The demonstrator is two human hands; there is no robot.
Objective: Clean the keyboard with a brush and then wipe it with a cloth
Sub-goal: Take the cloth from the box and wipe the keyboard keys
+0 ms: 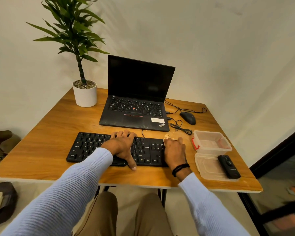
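Black keyboard (92,147) lies at the front of the wooden surface (49,133), just before the open laptop (134,106). Left hand (122,147) spans its middle, fingers (124,133) curled over the far edge and thumb at the near edge, grasping it. Right hand (174,150) sits on the keyboard's right end, fingers closed around a pale item (167,136); cloth or brush, cannot tell. To the right are a clear plastic box (211,142) and a lid (206,166) carrying a black device (229,166). Mouse (187,118) is beside the laptop, potted plant (84,94) at far left.
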